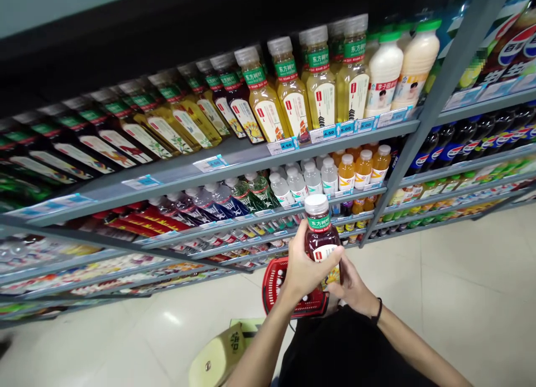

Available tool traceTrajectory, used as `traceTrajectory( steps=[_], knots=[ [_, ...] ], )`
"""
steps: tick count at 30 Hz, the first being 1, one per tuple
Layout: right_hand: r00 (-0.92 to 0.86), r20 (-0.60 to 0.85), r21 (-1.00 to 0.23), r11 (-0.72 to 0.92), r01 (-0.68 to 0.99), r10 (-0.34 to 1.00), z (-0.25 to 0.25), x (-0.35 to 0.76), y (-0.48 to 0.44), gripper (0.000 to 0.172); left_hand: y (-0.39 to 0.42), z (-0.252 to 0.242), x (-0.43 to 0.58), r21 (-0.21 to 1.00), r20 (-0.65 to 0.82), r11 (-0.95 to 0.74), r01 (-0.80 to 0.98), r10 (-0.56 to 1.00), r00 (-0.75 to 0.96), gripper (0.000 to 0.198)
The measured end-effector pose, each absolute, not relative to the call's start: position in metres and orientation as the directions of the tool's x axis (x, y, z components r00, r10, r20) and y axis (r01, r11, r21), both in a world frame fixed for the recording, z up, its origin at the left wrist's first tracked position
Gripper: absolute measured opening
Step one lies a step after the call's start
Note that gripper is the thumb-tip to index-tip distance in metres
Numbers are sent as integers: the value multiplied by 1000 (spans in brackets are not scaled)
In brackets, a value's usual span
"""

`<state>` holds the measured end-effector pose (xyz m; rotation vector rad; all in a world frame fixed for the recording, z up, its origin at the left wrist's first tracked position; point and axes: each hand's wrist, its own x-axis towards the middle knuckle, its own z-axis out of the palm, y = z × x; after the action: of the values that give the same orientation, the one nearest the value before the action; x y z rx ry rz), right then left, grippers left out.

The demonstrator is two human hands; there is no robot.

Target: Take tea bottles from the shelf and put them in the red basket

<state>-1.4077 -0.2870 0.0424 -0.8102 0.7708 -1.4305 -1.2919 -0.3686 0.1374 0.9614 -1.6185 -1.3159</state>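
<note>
Dark red tea bottle, white cap, green neck band, upright, held in front of the shelving w/ both hands. Left hand wraps its left side, grip closed round the body, thumb across the label. Right hand cups the lower right side, fingers pressed to the bottle; black band on that wrist. Just below the bottle: red shopping basket on the floor. Further below, yellow-green bag by the person's legs. Above the bottle: shelf w/ yellow & dark tea bottles, price tags along its edge. Right of bottle, pale floor tiles.
</note>
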Motion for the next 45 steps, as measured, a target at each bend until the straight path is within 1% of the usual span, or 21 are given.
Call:
traceTrajectory(
  steps=[2,4,7,9,11,13,16,18,20,22,25,27,29,32,35,37,40,43,45],
  knots=[
    [60,0,-846,32,533,-998,44,-1407,-287,68,-367,138,-1292,975,160,204,-92,-922,-351,53],
    [107,-22,-817,80,571,-994,45,-1405,-287,62,-366,138,-1289,972,180,221,-79,-918,-354,54],
    [156,-3,-765,103,635,-988,45,-1403,-288,61,-364,137,-1281,980,174,199,-17,-893,-416,63],
    [227,23,-713,143,686,-974,46,-1404,-289,59,-363,134,-1275,981,185,188,37,-875,-447,71],
    [341,54,-643,229,731,-938,49,-1406,-291,56,-361,131,-1271,978,210,176,116,-861,-463,77],
    [455,109,-548,329,769,-884,52,-1409,-294,55,-358,129,-1271,975,207,145,168,-866,-456,77],
    [600,172,-432,487,759,-781,52,-1412,-296,63,-352,126,-1276,982,160,103,159,-900,-404,72],
    [670,145,-375,586,718,-728,46,-1412,-296,69,-349,125,-1280,983,164,120,140,-916,-367,71],
    [704,114,-319,646,694,-701,39,-1411,-295,71,-346,123,-1283,980,183,146,131,-921,-344,72],
    [713,134,-291,661,692,-688,34,-1411,-295,72,-346,122,-1284,981,180,146,126,-924,-336,72],
    [704,183,-333,631,701,-686,34,-1413,-295,72,-351,118,-1284,983,157,108,152,-916,-370,71],
    [652,136,-401,560,725,-746,39,-1416,-295,68,-357,114,-1283,980,146,76,183,-902,-406,68],
    [542,46,-496,452,741,-839,45,-1419,-295,64,-363,111,-1282,981,119,46,190,-911,-396,70],
    [377,-63,-679,316,662,-924,51,-1422,-298,60,-370,107,-1282,972,31,-51,230,-939,-342,76],
    [259,-69,-803,207,559,-964,51,-1421,-304,61,-373,108,-1282,931,2,-122,344,-940,-340,76],
    [190,-55,-833,150,533,-980,49,-1419,-308,61,-375,109,-1282,924,9,-121,364,-942,-335,76],
    [148,-62,-853,130,506,-987,46,-1414,-310,57,-380,110,-1281,922,-14,-138,362,-946,-324,78],
    [112,-96,-878,137,459,-989,45,-1409,-309,51,-393,106,-1277,862,-48,-176,475,-962,-269,79],
    [85,-139,-894,162,417,-987,42,-1408,-308,48,-405,101,-1273,798,-108,-215,563,-970,-218,73]
  ],
)
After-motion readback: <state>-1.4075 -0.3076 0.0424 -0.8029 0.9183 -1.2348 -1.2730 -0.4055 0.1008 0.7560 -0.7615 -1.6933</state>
